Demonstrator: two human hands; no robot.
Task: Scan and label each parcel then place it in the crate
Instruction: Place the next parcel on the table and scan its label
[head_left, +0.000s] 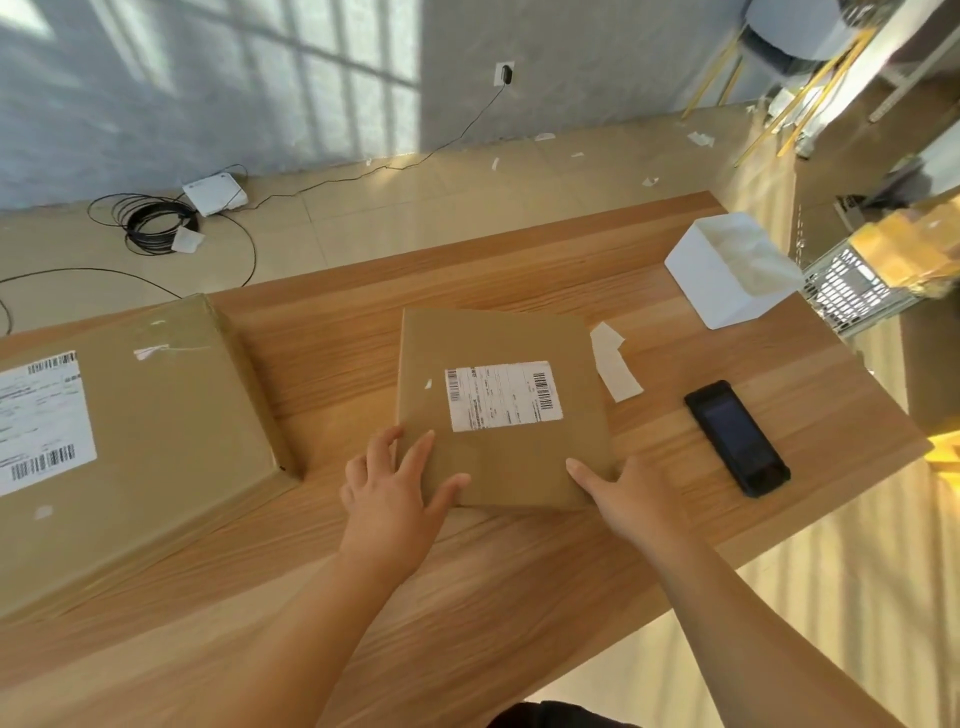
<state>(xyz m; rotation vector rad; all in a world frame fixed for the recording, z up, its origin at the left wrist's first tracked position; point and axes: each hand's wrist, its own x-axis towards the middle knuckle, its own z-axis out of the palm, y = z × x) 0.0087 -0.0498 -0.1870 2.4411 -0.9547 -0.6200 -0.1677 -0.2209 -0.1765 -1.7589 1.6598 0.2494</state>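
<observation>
A flat brown cardboard parcel (498, 338) lies in the middle of the wooden table (519, 571), with a white barcode label (503, 395) stuck on its top. My left hand (395, 499) rests on its near left corner, fingers spread over the top and edge. My right hand (623, 493) grips the near right corner, thumb on top. A black handheld scanner (736, 437) lies on the table to the right of the parcel. A grey slatted crate (852, 291) holding yellowish parcels stands beyond the table's right end.
A larger labelled cardboard box (135, 441) fills the table's left side. A white box (727, 270) lined with paper sits at the far right, and peeled label backing (615, 364) lies beside the parcel. Cables and a white device (215, 193) lie on the floor behind.
</observation>
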